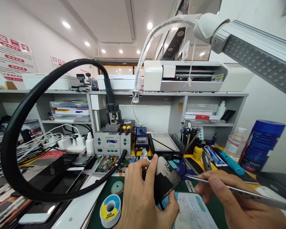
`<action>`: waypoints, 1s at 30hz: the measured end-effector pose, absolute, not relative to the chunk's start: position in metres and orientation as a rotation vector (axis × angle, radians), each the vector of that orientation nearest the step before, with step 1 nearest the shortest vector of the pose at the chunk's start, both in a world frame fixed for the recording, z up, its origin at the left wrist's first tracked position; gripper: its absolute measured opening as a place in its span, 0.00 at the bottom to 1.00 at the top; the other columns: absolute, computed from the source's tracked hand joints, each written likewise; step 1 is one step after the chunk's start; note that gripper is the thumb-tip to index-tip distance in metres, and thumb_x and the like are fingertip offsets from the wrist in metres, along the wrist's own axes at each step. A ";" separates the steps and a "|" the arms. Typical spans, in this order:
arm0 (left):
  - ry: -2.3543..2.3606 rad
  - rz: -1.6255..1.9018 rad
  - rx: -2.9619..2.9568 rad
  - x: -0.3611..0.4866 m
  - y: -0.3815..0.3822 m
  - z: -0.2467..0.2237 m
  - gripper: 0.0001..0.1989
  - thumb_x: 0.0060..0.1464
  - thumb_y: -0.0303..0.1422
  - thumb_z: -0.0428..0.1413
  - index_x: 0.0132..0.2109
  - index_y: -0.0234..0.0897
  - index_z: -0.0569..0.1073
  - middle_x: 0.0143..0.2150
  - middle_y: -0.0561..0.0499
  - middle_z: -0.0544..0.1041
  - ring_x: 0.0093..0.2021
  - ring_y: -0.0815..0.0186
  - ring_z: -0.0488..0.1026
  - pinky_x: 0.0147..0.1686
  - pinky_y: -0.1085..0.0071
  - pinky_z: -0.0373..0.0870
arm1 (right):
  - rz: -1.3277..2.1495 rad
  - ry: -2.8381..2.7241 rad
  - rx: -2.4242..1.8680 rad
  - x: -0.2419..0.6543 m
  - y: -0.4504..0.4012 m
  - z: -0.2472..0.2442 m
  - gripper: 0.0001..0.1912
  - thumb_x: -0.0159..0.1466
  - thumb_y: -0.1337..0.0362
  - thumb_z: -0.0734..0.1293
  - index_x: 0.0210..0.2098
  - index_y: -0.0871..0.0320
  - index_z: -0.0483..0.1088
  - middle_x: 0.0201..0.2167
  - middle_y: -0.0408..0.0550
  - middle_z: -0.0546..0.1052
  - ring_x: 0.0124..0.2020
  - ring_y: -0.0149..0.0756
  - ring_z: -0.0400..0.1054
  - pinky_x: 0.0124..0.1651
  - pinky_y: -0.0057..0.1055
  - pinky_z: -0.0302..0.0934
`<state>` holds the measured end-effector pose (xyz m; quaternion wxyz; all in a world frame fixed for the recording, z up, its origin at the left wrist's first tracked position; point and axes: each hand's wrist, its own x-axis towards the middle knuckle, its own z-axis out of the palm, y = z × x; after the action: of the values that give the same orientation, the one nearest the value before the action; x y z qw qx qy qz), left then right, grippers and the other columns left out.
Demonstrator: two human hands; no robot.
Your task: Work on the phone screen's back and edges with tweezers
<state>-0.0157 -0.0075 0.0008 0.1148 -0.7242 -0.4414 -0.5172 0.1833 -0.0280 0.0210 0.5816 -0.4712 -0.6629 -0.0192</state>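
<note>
In the lower middle, my left hand [143,194] is closed round a dark phone part [166,178], thumb below it and fingers over its left edge. The part is tilted, with a grey metal upper area and a black lower area. At the lower right, my right hand [235,197] pinches thin silver tweezers [250,194], whose tips point left towards the part's right side. Whether the tips touch it I cannot tell. Beneath lies a blue and white printed sheet [193,211] on a green mat [215,208].
A thick black hose [11,127] loops across the left side. White tape [110,211] stands beside my left hand. Behind are a rework station [112,143], a tray of circuit boards [109,163] and a tool holder [189,140]. Phones and cables crowd the left; bottles stand right.
</note>
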 end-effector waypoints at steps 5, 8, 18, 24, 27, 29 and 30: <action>-1.308 -1.521 -2.117 -0.015 -0.009 0.000 0.36 0.46 0.30 0.59 0.64 0.33 0.61 0.47 0.39 0.64 0.46 0.52 0.66 0.43 0.47 0.72 | 0.074 -1.419 -1.154 0.171 -0.023 0.029 0.11 0.65 0.54 0.66 0.35 0.52 0.77 0.23 0.42 0.82 0.22 0.33 0.78 0.25 0.19 0.74; -1.309 -1.520 -2.124 -0.013 -0.010 -0.001 0.36 0.47 0.30 0.59 0.64 0.33 0.61 0.47 0.39 0.65 0.45 0.52 0.67 0.43 0.47 0.72 | 0.256 -1.433 -1.233 0.168 -0.022 0.030 0.14 0.64 0.50 0.66 0.37 0.51 0.77 0.27 0.44 0.84 0.26 0.36 0.80 0.27 0.20 0.74; -1.310 -1.450 -2.097 -0.009 -0.009 -0.006 0.35 0.47 0.30 0.59 0.63 0.33 0.61 0.46 0.39 0.65 0.46 0.51 0.68 0.42 0.46 0.73 | 0.914 -1.395 -1.317 0.162 -0.022 0.024 0.20 0.58 0.48 0.73 0.44 0.51 0.76 0.41 0.46 0.84 0.40 0.39 0.79 0.38 0.22 0.72; -1.414 -1.664 -2.375 -0.014 -0.012 0.001 0.32 0.51 0.38 0.60 0.62 0.38 0.64 0.50 0.39 0.66 0.50 0.48 0.68 0.47 0.45 0.71 | 1.070 -1.224 -1.193 0.167 -0.014 0.020 0.21 0.57 0.51 0.75 0.45 0.55 0.75 0.32 0.46 0.84 0.32 0.39 0.79 0.37 0.31 0.73; -1.807 -2.112 -2.660 -0.023 -0.008 0.012 0.24 0.58 0.45 0.53 0.60 0.45 0.67 0.53 0.43 0.69 0.53 0.53 0.68 0.57 0.50 0.62 | 1.127 -1.136 -1.107 0.172 -0.008 0.020 0.21 0.55 0.54 0.77 0.44 0.56 0.76 0.33 0.47 0.83 0.31 0.38 0.78 0.37 0.32 0.73; -2.076 -2.648 -2.743 -0.029 -0.003 0.019 0.24 0.59 0.47 0.52 0.59 0.41 0.69 0.49 0.44 0.75 0.51 0.55 0.71 0.56 0.56 0.62 | 1.184 -1.090 -1.053 0.174 -0.006 0.020 0.21 0.54 0.55 0.78 0.44 0.57 0.76 0.30 0.46 0.83 0.29 0.37 0.77 0.36 0.33 0.72; -2.101 -2.926 -2.794 -0.031 0.000 0.021 0.25 0.59 0.46 0.52 0.57 0.37 0.70 0.46 0.43 0.77 0.49 0.54 0.73 0.54 0.58 0.64 | 1.208 -1.067 -1.028 0.174 -0.005 0.021 0.21 0.54 0.56 0.78 0.44 0.58 0.76 0.30 0.46 0.83 0.29 0.37 0.76 0.36 0.34 0.72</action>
<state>-0.0307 0.0002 0.0211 -0.6510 -0.4652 -0.3499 -0.4872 0.1743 -0.0053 0.0209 0.5768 -0.4393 -0.4559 0.5161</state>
